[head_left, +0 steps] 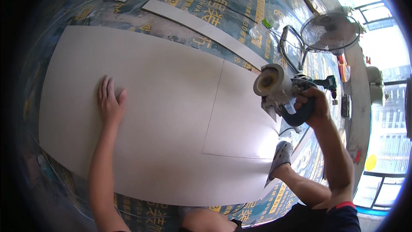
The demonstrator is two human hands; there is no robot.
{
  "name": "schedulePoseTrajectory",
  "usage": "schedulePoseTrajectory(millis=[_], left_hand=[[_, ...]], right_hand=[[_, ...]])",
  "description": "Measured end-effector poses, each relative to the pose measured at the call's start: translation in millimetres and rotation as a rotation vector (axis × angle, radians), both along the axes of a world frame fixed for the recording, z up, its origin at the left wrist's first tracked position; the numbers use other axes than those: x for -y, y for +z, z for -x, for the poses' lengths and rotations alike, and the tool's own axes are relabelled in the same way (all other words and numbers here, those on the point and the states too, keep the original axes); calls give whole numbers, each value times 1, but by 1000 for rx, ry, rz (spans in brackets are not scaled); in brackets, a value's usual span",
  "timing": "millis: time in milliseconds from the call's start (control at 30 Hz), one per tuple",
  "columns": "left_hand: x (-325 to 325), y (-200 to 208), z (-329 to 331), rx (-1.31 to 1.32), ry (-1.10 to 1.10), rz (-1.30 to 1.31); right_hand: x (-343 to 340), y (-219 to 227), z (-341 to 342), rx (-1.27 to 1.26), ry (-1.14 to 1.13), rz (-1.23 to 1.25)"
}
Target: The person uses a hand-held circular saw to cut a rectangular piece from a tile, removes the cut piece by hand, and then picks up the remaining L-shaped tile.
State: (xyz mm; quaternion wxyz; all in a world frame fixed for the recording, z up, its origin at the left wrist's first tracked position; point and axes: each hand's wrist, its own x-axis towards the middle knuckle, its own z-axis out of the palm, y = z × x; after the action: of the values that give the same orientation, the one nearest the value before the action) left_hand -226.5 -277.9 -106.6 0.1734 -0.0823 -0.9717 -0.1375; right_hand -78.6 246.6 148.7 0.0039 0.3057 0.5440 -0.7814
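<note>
A large pale board [163, 116] lies flat in front of me, with thin dark lines marking off a rectangle at its right end. My left hand [111, 103] rests palm down on the board's left part, fingers stretched out and nothing in them. At the board's right end my right hand [316, 105] is wrapped round the handle of a circular saw [274, 81]. The saw is tilted, its round guard facing left and its base plate over the far right part of the board. I cannot tell whether the saw touches the board.
Beyond the board lies a long pale strip [201, 26]. At the far right stand a fan [330, 32] and a green-and-black cordless drill [328, 83]. A clear plastic bottle [256, 31] and cables lie on the printed floor covering. My shoe [281, 157] is by the board's right edge.
</note>
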Motion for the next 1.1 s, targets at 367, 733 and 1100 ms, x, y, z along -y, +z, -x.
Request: schedulePoseTrajectory(millis=[367,733,1100], left_hand=[[-1,19,8,55,-97,-80],[-5,23,12,65,-94,-63],[-6,23,12,75,-83,-54]], right_hand=[[94,-87,59,-193,-243,-369],[88,-121,96,-218,-133,-530],[92,-127,109,-215,-153,-541]])
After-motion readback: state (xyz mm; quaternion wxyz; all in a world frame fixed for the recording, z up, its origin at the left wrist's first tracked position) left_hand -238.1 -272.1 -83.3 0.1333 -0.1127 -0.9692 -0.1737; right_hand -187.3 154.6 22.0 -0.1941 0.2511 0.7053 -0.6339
